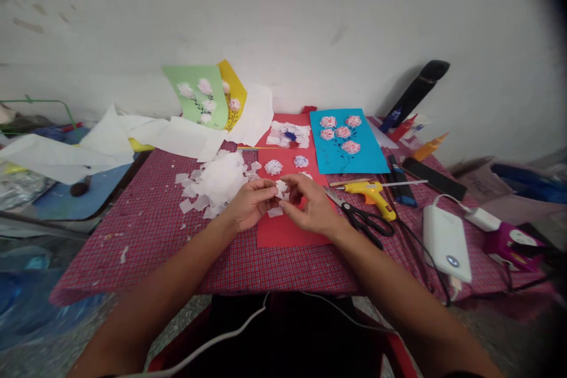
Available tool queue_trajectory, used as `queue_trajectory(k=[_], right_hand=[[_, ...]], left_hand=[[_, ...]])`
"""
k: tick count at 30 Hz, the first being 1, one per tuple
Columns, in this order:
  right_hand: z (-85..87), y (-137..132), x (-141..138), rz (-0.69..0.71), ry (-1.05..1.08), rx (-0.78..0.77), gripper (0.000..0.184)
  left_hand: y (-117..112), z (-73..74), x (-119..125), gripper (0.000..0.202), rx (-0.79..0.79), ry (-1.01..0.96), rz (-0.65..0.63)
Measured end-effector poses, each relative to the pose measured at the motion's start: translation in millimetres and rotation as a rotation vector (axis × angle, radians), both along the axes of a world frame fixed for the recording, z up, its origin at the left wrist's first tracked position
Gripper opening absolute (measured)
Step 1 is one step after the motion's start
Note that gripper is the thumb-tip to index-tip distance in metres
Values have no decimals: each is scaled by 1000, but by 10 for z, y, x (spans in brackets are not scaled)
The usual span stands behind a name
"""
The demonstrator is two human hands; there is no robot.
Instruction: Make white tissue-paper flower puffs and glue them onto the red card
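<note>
My left hand point(250, 204) and my right hand point(310, 204) meet above a red card sheet point(292, 233), their fingertips pinching a small bunch of white tissue paper point(281, 190). Fingers hide part of that bunch. A loose white tissue square point(275, 211) lies just below my fingers. Two small round paper flowers point(273, 167) point(301, 161) sit on the red card above my hands. To the left of my left hand is a heap of white tissue squares point(219, 179), on a red checked tablecloth point(146, 218).
To the right lie black-handled scissors point(361, 218), a yellow glue gun point(371, 195) and a white power bank point(446, 242) with a cable. A blue card with pink paper flowers point(345, 142) lies at the back. Large white paper sheets point(177, 136) spread left, before a wall.
</note>
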State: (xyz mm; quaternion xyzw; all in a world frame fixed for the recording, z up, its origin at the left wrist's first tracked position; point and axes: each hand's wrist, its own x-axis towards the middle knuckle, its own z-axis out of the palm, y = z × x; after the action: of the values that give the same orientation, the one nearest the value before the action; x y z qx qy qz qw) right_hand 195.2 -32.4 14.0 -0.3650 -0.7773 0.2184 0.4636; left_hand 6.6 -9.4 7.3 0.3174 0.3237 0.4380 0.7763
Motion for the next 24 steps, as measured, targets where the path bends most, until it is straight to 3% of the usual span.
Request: queue_trajectory(k=[4, 12, 24], right_hand=[[8, -9, -1, 4, 38, -34, 39], [23, 23, -25, 2, 258, -290, 11], [46, 16, -16, 14, 186, -266, 11]], left_hand=[[6, -10, -9, 22, 0, 2, -1], [14, -23, -10, 21, -20, -13, -3], [3, -16, -12, 19, 8, 3, -47]])
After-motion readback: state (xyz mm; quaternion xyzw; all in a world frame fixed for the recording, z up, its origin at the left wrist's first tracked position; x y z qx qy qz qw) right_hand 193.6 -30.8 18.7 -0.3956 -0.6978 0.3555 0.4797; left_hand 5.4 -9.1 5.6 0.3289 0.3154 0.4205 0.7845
